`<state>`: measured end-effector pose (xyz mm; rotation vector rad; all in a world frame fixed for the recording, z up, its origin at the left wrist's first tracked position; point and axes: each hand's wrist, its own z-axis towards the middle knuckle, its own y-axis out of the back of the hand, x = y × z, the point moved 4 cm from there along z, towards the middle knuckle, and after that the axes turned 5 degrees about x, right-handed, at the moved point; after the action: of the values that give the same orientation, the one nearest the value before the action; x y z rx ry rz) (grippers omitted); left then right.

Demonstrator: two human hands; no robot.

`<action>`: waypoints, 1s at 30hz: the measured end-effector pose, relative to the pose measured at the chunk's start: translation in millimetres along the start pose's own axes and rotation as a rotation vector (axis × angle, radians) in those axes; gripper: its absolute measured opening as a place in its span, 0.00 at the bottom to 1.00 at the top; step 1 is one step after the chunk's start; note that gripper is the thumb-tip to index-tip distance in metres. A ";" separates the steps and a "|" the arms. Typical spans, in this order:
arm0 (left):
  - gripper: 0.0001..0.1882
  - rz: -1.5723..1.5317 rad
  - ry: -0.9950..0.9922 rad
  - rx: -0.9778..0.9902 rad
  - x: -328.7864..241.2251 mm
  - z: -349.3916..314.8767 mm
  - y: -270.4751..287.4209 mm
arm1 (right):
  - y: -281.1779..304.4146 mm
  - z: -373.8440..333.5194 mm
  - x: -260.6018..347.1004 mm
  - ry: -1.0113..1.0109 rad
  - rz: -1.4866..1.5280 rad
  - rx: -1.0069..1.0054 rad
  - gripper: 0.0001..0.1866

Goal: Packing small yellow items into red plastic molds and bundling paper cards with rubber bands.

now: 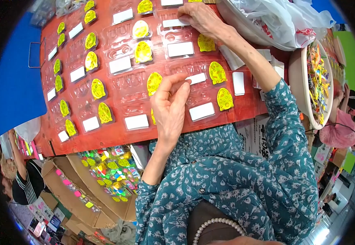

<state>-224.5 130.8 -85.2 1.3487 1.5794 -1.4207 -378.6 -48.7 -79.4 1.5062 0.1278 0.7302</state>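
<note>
Clear plastic blister trays lie in rows on the red table, each with a yellow egg-shaped piece and a white rectangular card. Over the near middle trays, my left hand is raised with thumb and fingertips drawn together in a pinch; whatever may be between them is too small to tell. A yellow egg-shaped piece is just left of its fingers, and a white card lies beyond the fingertips. My right hand reaches to the far trays, its closed fingertips on the right end of a white card.
A white tub with plastic bags stands at the far right. Nearer, a pale basin holds colourful strips. A loose white block lies by the table's right side. Below the left edge, a cardboard box and colourful packed pieces show. Other people sit on both sides.
</note>
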 end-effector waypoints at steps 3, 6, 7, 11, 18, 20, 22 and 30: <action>0.11 0.008 -0.013 0.007 -1.1 2.4 -2.3 | 3.7 0.9 3.2 -0.042 0.017 0.039 0.06; 0.11 0.079 -0.061 0.010 -2.9 4.5 -5.2 | 3.3 1.9 2.2 -0.074 -0.004 0.092 0.06; 0.11 0.081 -0.059 0.009 -2.1 5.8 -5.8 | 1.6 3.0 3.3 -0.092 -0.039 0.139 0.06; 0.11 0.280 -0.141 -0.001 -7.3 12.3 -10.9 | 2.9 3.0 6.5 -0.115 0.005 0.121 0.06; 0.15 0.875 -0.537 0.183 -31.7 19.2 -26.6 | -6.5 0.9 -32.5 0.021 -0.074 -0.099 0.09; 0.17 1.015 -0.518 0.181 -33.6 25.4 -25.3 | -0.3 0.2 -21.1 0.095 -0.089 -0.187 0.09; 0.22 1.182 -0.442 0.216 -29.1 36.6 -23.9 | 2.4 0.3 -17.0 0.001 0.050 0.000 0.08; 0.20 1.304 -0.447 0.293 -14.3 63.9 -22.1 | -10.0 0.9 -11.8 0.081 -0.230 -0.125 0.10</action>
<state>-252.6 67.8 -79.7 1.5638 0.0319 -0.9469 -383.8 -54.5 -92.9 1.3182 0.3059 0.6028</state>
